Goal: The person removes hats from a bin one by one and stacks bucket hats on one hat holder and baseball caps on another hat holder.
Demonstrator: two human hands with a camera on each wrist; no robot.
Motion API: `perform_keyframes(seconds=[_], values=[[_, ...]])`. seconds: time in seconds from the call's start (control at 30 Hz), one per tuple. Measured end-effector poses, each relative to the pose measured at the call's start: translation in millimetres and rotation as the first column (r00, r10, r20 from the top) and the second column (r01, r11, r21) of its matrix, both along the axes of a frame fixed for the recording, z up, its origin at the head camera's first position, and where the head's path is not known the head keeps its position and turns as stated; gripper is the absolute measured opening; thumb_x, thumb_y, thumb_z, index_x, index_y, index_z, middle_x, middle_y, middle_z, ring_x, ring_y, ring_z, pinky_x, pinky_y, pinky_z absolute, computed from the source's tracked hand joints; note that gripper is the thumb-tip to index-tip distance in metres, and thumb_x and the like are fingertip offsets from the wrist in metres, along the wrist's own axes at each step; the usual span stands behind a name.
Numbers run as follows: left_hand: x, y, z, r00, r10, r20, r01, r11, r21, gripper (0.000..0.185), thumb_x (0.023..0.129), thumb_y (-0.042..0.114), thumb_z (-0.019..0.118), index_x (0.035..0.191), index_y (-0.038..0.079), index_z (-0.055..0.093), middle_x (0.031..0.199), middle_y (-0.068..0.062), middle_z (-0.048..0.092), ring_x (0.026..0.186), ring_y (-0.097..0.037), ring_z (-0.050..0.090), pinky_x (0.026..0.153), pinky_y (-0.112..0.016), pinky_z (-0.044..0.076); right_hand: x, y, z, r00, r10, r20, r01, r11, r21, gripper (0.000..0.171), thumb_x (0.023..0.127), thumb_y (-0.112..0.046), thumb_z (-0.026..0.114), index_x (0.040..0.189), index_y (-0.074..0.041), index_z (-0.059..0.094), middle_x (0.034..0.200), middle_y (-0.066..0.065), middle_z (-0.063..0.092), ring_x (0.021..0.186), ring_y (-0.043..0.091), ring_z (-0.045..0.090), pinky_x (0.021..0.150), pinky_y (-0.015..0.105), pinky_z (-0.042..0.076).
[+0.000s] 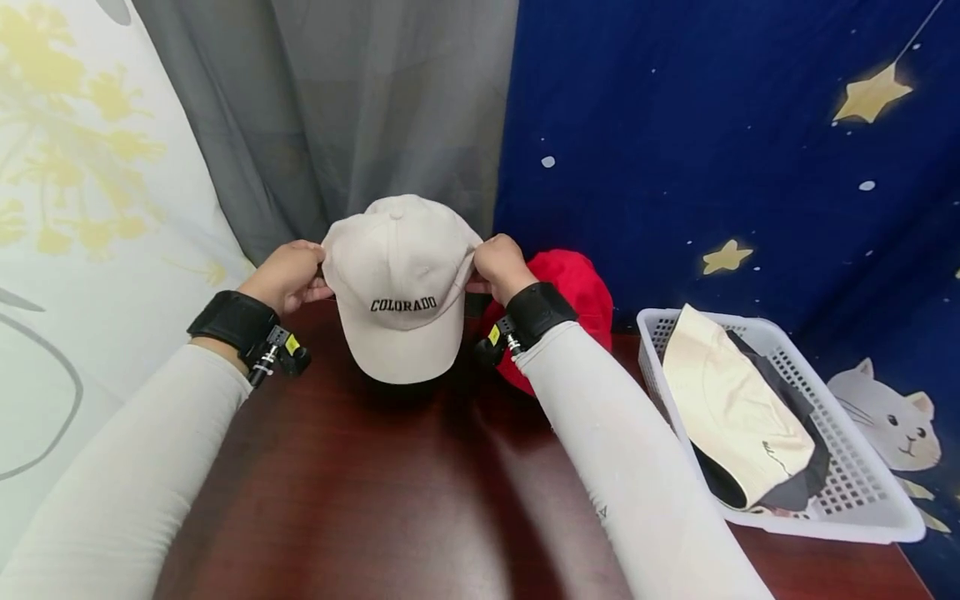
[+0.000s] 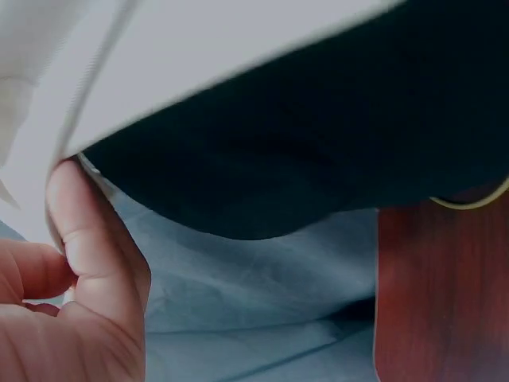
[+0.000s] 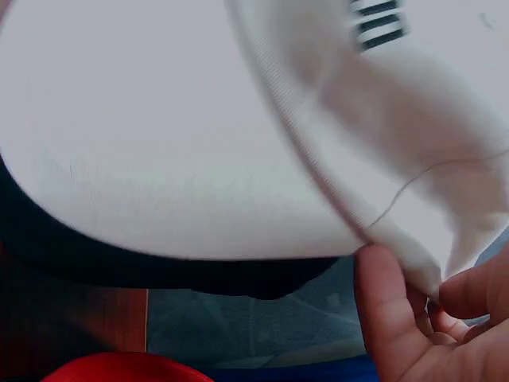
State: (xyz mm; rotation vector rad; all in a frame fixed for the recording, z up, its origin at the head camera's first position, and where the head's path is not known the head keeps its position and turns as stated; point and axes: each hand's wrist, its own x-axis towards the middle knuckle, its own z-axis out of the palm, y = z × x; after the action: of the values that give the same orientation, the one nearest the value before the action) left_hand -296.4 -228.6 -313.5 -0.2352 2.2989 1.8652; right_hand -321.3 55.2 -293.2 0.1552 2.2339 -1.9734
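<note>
Both hands hold the beige cap by its sides, just above the far middle of the counter. The left hand pinches the cap's left edge between thumb and curled fingers; the left wrist view shows the thumb pressed against the pale rim with the dark inside of the cap above it. The right hand grips the right edge in the same way, fingers curled round the rim, as the right wrist view confirms. The cap faces the person, brim toward them and tilted down, "COLORADO" lettering readable on the front. Whether the brim touches the counter cannot be told.

A red cap lies just behind the right wrist, on the far right of the counter. Further right stands a white basket with another pale cap lying in it over something dark.

The step in hand looks like lifting or presenting the beige cap, held level by both sides. Any next move would call for keeping both pinches even, so the soft crown does not fold, and for clearing the red cap close by the right forearm.
</note>
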Motion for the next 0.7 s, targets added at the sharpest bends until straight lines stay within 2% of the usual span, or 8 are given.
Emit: perform_keyframes(seconds=[0.1, 0.23, 0.37, 0.5, 0.6, 0.7], values=[[-4.5, 3, 5.4, 0.999, 0.021, 0.039, -0.022, 1.0, 0.012, 0.041, 0.109, 0.02, 0.027, 0.141, -0.006, 0.033, 0.087, -0.004, 0.051, 0.055, -0.002, 0.056, 0.058, -0.015, 0.053, -4.9, 1, 4.8, 0.999, -0.009, 0.043, 0.008, 1.0, 0.016, 0.032, 0.097, 0.002, 0.035, 0.127, 0.006, 0.045, 0.113, 0.015, 0.05, 0.076, 0.025, 0.061, 0.081, 0.044, 0.058], [-10.7, 7, 8.3, 0.994, 0.07, 0.087, -0.075, 0.996, 0.058, 0.03, 0.107, 0.016, 0.03, 0.12, -0.007, 0.044, 0.069, -0.001, 0.051, 0.048, -0.004, 0.054, 0.049, -0.015, 0.049, -10.3, 2, 8.0, 0.996, -0.028, 0.085, 0.027, 0.999, 0.018, 0.04, 0.098, 0.004, 0.038, 0.137, 0.005, 0.04, 0.115, 0.016, 0.049, 0.075, 0.025, 0.062, 0.081, 0.042, 0.058], [-15.0, 10, 20.9, 0.994, 0.104, 0.037, -0.108, 0.985, 0.135, 0.019, 0.105, 0.011, 0.029, 0.103, 0.0, 0.044, 0.065, 0.0, 0.047, 0.043, -0.004, 0.051, 0.044, -0.014, 0.046, -17.0, 4, 17.9, 0.997, -0.044, 0.057, 0.047, 0.997, -0.056, 0.04, 0.097, 0.006, 0.036, 0.137, 0.005, 0.04, 0.104, 0.014, 0.051, 0.072, 0.022, 0.062, 0.08, 0.041, 0.058], [-20.6, 14, 36.2, 0.995, 0.101, 0.005, -0.1, 0.976, 0.191, 0.018, 0.106, 0.011, 0.03, 0.104, 0.001, 0.045, 0.07, -0.001, 0.048, 0.043, -0.004, 0.052, 0.044, -0.014, 0.047, -22.5, 10, 29.0, 0.997, -0.072, 0.013, 0.073, 0.995, -0.069, 0.038, 0.099, 0.004, 0.035, 0.136, 0.004, 0.041, 0.101, 0.014, 0.052, 0.072, 0.021, 0.062, 0.079, 0.038, 0.059], [-24.7, 19, 40.5, 0.996, 0.088, 0.034, -0.093, 0.981, 0.17, 0.02, 0.107, 0.011, 0.029, 0.105, 0.0, 0.045, 0.072, -0.003, 0.048, 0.044, -0.005, 0.052, 0.045, -0.015, 0.047, -25.3, 12, 31.1, 0.994, -0.106, 0.012, 0.106, 0.994, -0.037, 0.038, 0.099, 0.004, 0.038, 0.137, 0.004, 0.042, 0.107, 0.014, 0.052, 0.075, 0.021, 0.062, 0.076, 0.036, 0.059], [-29.3, 22, 37.1, 0.992, 0.08, 0.102, -0.094, 0.985, 0.142, 0.018, 0.106, 0.006, 0.028, 0.102, -0.001, 0.044, 0.068, -0.003, 0.049, 0.044, -0.005, 0.052, 0.044, -0.015, 0.047, -27.8, 12, 27.6, 0.993, -0.116, 0.028, 0.116, 0.993, 0.016, 0.037, 0.099, 0.003, 0.041, 0.135, 0.005, 0.045, 0.114, 0.015, 0.052, 0.078, 0.021, 0.064, 0.074, 0.034, 0.06]])
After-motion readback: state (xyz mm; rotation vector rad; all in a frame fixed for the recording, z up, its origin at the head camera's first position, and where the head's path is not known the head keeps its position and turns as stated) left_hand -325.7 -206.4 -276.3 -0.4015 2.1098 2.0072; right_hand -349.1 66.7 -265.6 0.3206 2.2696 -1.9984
